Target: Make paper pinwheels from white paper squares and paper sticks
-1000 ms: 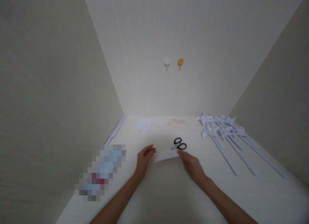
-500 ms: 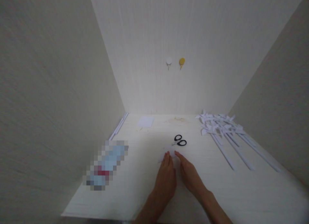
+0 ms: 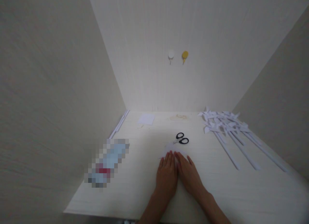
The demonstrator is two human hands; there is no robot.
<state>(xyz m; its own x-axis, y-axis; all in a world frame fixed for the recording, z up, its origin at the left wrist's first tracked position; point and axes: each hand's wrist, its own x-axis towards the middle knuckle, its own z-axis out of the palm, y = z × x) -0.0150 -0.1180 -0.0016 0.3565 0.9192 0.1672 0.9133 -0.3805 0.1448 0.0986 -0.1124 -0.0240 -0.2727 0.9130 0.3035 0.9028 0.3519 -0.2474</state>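
A piece of white paper (image 3: 172, 148) lies on the table, mostly covered by my hands. Pressing flat on it is my left hand (image 3: 167, 174), fingers stretched forward. My right hand (image 3: 189, 173) rests on the same paper just beside it, palm down with the thumb side towards the left hand. The fingertips of both hands nearly meet. Scissors with black handles (image 3: 184, 140) lie right beyond the paper, their blades pointing left towards it.
Several white paper pinwheels on sticks (image 3: 225, 126) are piled at the right. A square of white paper (image 3: 146, 119) and small pale sticks (image 3: 180, 117) lie at the back. White rolled sticks (image 3: 119, 123) and a pixelated pack (image 3: 111, 159) are at left. Hooks (image 3: 184, 54) hang on the back wall.
My right hand has turned from its edge to lie flatter, fingers spreading over the paper. More of the paper shows beyond the fingertips. The view has shifted slightly.
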